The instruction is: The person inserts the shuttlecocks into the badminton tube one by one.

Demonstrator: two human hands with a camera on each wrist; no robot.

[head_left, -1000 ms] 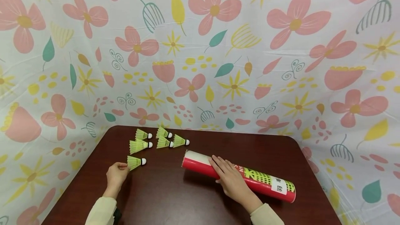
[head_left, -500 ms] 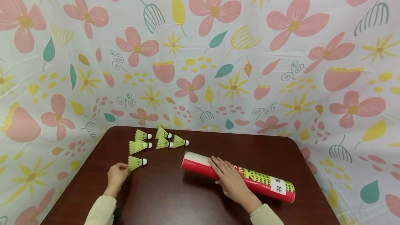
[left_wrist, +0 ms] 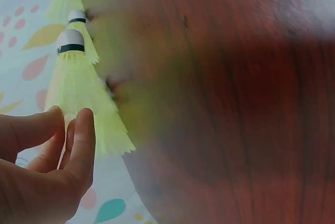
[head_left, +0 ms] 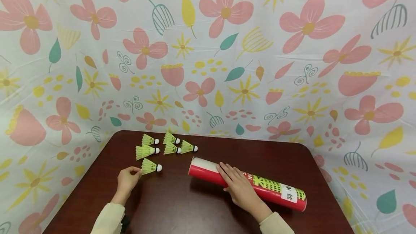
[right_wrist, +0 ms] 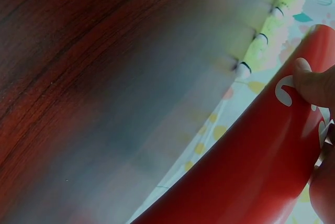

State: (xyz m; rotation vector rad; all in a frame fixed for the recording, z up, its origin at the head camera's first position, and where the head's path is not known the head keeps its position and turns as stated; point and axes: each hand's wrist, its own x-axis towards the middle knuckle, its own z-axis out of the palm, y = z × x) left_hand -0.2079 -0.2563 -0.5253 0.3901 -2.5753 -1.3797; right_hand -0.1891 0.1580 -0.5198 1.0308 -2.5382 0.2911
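Observation:
My left hand [head_left: 128, 178] pinches the skirt edge of a yellow-green shuttlecock [head_left: 150, 166] with a white cork tip, just above the dark brown table [head_left: 169, 205]. The left wrist view shows thumb and fingers on that shuttlecock [left_wrist: 81, 96]. A long red tube [head_left: 250, 184] lies on its side to the right, its open white-lined mouth facing left. My right hand [head_left: 238, 187] rests on top of it with straight fingers; in the right wrist view a fingertip [right_wrist: 314, 82] touches the red tube [right_wrist: 246, 166].
Several more yellow-green shuttlecocks [head_left: 167, 144] lie in a cluster at the table's back left. A flowered cloth [head_left: 227, 57] hangs behind and to both sides of the table. The table's rounded back corners sit close to the cloth.
My left hand has carried the pinched shuttlecock a little to the right, toward the tube's mouth. The right hand and tube have stayed put.

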